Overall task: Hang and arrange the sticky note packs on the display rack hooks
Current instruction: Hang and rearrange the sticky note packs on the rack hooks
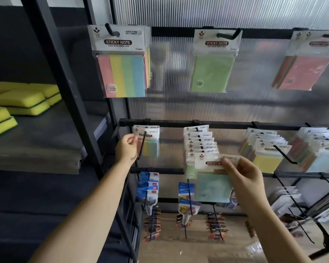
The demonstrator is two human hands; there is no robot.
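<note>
While the right hand (pixel 241 174) is pinching a pale-green sticky note pack (pixel 213 179) by its header, just in front of the crowded middle hook (pixel 198 137), the left hand (pixel 126 147) is curling loosely beside the left hook (pixel 141 147), touching its multicoloured pack (pixel 147 143)

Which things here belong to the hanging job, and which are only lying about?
Belong to the job:
- green pack, pinched by right hand
- left hand beside the striped pack
- hook
- hung packs

Just lying about:
- yellow sponges on side shelf
- blue-carded items below
</note>
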